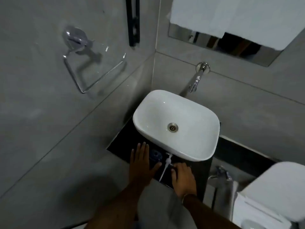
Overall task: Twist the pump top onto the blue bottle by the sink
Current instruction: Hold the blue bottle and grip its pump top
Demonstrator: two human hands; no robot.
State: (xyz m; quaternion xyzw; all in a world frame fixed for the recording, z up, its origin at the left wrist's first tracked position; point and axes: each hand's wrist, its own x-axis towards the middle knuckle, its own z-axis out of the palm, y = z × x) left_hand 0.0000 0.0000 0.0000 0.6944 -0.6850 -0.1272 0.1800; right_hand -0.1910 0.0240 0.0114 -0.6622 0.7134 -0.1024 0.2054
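The blue bottle (156, 155) stands on the dark counter (122, 146) just in front of the white sink (176, 124), seen from above with its neck uncapped. The white pump top (167, 164) lies on the counter to the bottle's right, its thin tube pointing toward me. My left hand (142, 164) hovers flat with fingers spread just left of the bottle, its thumb reaching under the bottle's near side. My right hand (182, 176) is spread just right of the pump top, fingertips close to its collar. Neither hand holds anything.
A chrome tap (195, 80) juts from the grey wall above the sink. A chrome towel ring (92, 70) hangs on the left wall. A white toilet (270, 195) stands at the right, with a spray hose (221, 174) beside it. White towels (231, 17) hang above.
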